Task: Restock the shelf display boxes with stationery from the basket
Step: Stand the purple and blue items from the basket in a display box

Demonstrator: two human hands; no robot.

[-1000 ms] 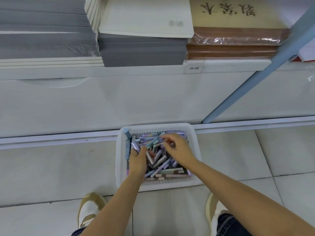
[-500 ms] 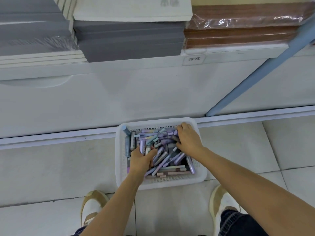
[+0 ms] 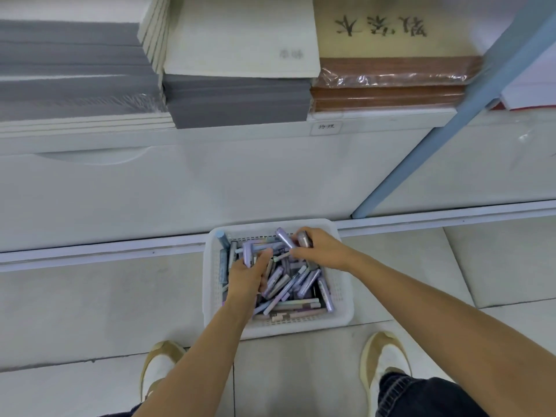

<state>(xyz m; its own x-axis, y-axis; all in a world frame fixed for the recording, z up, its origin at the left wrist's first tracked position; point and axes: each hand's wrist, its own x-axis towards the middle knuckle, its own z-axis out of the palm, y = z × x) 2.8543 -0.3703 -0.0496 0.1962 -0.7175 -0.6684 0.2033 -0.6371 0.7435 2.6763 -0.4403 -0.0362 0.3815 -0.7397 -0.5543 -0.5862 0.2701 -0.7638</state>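
A white plastic basket (image 3: pixel 340 314) stands on the floor tiles against the shelf base, filled with several pastel purple, grey and pink pens (image 3: pixel 288 284). My left hand (image 3: pixel 246 275) is in the basket's left half, closed around a purple pen (image 3: pixel 247 254) that sticks up past its fingers. My right hand (image 3: pixel 323 249) hovers over the basket's far right corner, shut on two or three purple and grey pens (image 3: pixel 293 239) held above the pile. No display box is in view.
Above the basket is a white cabinet front (image 3: pixel 210 182) under a shelf with stacked grey notebooks (image 3: pixel 237 97), white paper pads (image 3: pixel 240 40) and wrapped brown books (image 3: pixel 388 85). A blue upright post (image 3: pixel 445 133) slants at right. My shoes (image 3: pixel 386 356) flank the basket.
My right hand has lifted from the pile with pens gripped in it. My left hand has closed around a purple pen. The view has tilted up slightly.
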